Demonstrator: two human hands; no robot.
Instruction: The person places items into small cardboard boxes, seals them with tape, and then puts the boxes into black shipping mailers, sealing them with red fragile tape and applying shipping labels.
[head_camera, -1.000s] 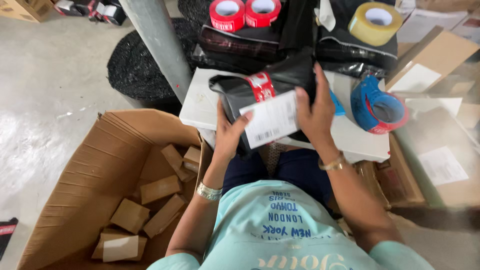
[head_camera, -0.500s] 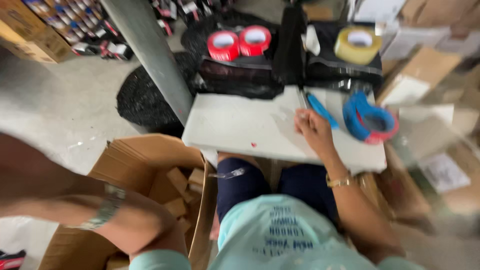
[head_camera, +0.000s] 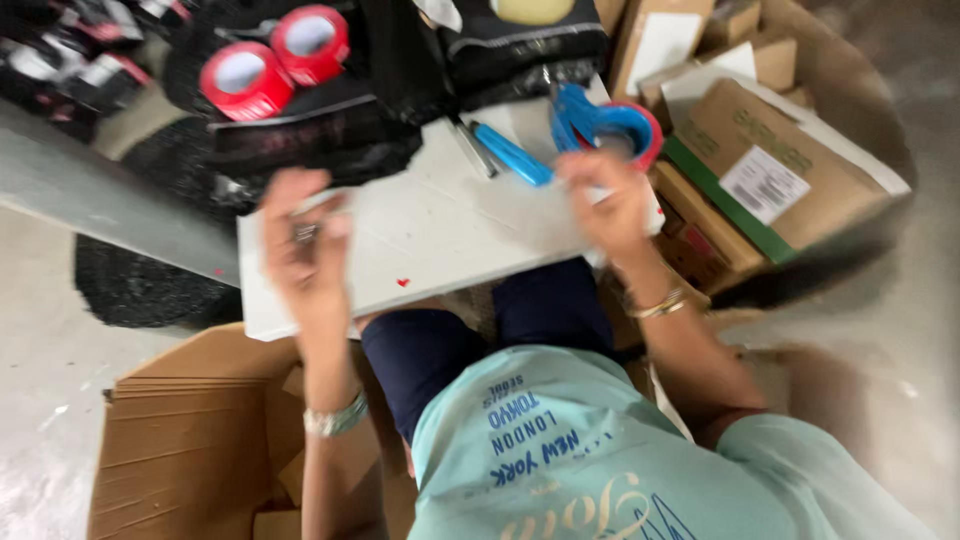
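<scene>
Both hands, left hand (head_camera: 300, 240) and right hand (head_camera: 605, 200), hover over white board (head_camera: 450, 240).

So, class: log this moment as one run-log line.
left hand: raised over white board | right hand: beside blue tape dispenser | grip: unclear

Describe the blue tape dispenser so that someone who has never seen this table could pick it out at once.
Start at the white table across the person's lap and go to its far right corner. There, just beyond the right hand, sits the blue tape dispenser. It alone is a blue handled frame carrying a red roll; the two red tape rolls at the far left lie bare, and the blue pen beside it is slim and straight.
</scene>
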